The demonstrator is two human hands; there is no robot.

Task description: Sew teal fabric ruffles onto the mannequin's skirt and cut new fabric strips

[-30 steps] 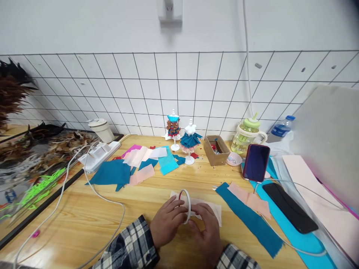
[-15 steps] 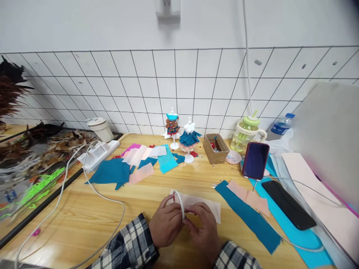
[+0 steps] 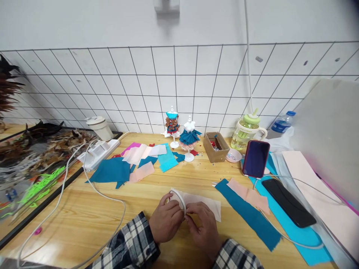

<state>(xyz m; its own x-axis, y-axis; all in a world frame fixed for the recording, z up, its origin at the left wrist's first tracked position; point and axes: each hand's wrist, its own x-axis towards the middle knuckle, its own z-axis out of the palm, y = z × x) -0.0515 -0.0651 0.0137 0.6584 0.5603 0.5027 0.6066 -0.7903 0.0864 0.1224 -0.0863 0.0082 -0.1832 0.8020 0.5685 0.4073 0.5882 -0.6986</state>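
Observation:
My left hand (image 3: 167,219) is closed around a thin white ring with some red on its inner side, which looks like a roll of tape (image 3: 179,197). The thumb and forefinger of my right hand (image 3: 204,226) pinch at the ring's near edge; the exact spot is partly hidden by the fingers. Under and behind both hands lies a pale pink strip of fabric (image 3: 209,204), flat on the wooden table (image 3: 134,209). To the right rest a long teal strip of fabric (image 3: 249,216) and a peach piece (image 3: 249,196).
Two small dress forms (image 3: 189,140) in fabric outfits stand at the back, beside a cardboard box (image 3: 216,151) and a pink dish (image 3: 233,155). Fabric scraps (image 3: 110,171) lie to the left, near a power strip (image 3: 101,155) and a white cable (image 3: 123,209). A phone (image 3: 255,158) leans at the right.
The tape roll has tilted, its top swinging left and showing more of its rim. My right fingertips stay at its near edge. The view has shifted slightly.

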